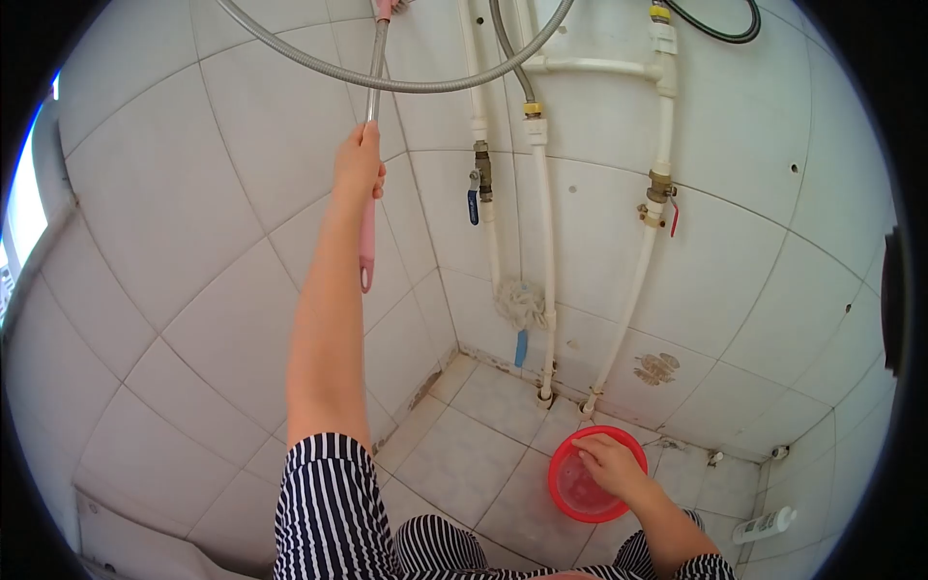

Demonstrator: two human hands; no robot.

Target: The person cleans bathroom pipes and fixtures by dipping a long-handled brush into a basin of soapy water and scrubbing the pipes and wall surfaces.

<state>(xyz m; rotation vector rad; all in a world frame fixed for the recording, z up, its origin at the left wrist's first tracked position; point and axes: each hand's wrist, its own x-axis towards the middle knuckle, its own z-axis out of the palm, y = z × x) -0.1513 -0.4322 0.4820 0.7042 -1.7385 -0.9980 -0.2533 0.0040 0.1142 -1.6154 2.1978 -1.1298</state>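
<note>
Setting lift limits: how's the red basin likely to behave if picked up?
Probably heavier than when empty: the red basin seems to hold cloudy, sudsy liquid. That liquid would likely slosh, and could spill over the open top if tilted. The rim may flex a little under a one-sided grip, as it looks like plastic.

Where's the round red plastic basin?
The red basin is at the head view's lower right, beneath the bare right hand, left of the white cylindrical bottle.
</note>
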